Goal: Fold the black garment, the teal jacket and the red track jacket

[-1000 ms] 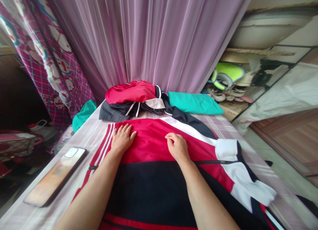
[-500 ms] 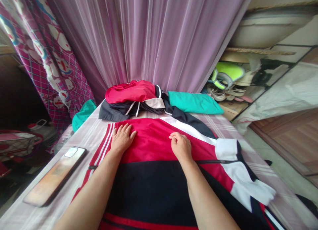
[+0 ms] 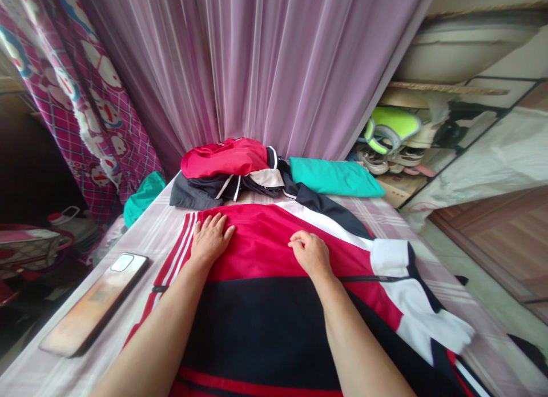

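Note:
A red, navy and white zip jacket (image 3: pixel 261 328) lies spread across the table in front of me. My left hand (image 3: pixel 210 237) rests flat on its red part near the white side stripes, fingers stretched out. Over the red fabric further right, my right hand (image 3: pixel 311 252) is closed, thumb and fingers curled together. What those fingers hold, if anything, is hidden. White collar pieces (image 3: pixel 390 258) of the jacket lie to the right of that hand, by a dark zip line.
A phone (image 3: pixel 96 305) lies face down at the table's left. Behind the jacket sit a heap of red and dark clothes (image 3: pixel 226 160) and a folded teal cloth (image 3: pixel 336 177). Purple curtains (image 3: pixel 265 65) hang at the back; a shelf with shoes (image 3: pixel 398 157) stands right.
My right hand has shifted slightly left and its fingertips have dipped a little. My left hand and the jacket look the same.

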`<action>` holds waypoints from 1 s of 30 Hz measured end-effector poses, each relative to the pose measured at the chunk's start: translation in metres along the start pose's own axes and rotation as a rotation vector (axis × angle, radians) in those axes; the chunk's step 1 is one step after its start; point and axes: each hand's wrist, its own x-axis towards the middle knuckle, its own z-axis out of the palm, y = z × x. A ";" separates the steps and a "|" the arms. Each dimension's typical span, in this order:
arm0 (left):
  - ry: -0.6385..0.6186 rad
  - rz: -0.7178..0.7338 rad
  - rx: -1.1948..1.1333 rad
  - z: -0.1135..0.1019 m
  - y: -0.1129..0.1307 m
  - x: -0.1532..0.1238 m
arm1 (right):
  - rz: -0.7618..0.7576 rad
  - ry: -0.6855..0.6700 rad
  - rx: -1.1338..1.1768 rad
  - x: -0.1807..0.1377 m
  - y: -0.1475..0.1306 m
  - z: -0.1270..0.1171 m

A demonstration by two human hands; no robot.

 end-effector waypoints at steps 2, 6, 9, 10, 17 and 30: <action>0.005 0.001 -0.003 0.000 0.000 0.000 | 0.005 -0.013 -0.018 0.000 0.000 -0.001; -0.003 -0.002 0.001 -0.001 0.001 0.000 | 0.039 -0.043 0.015 0.000 0.001 -0.003; -0.009 0.000 0.002 -0.002 0.001 0.000 | 0.054 -0.006 0.022 0.001 0.004 -0.002; -0.010 0.001 0.002 -0.003 0.002 0.000 | 0.058 0.013 0.014 0.001 0.005 -0.001; -0.013 -0.004 0.022 -0.004 0.003 -0.001 | 0.115 0.027 -0.003 0.002 0.010 -0.003; -0.001 0.008 -0.008 -0.001 0.000 0.000 | 0.063 -0.003 0.096 0.002 0.006 0.000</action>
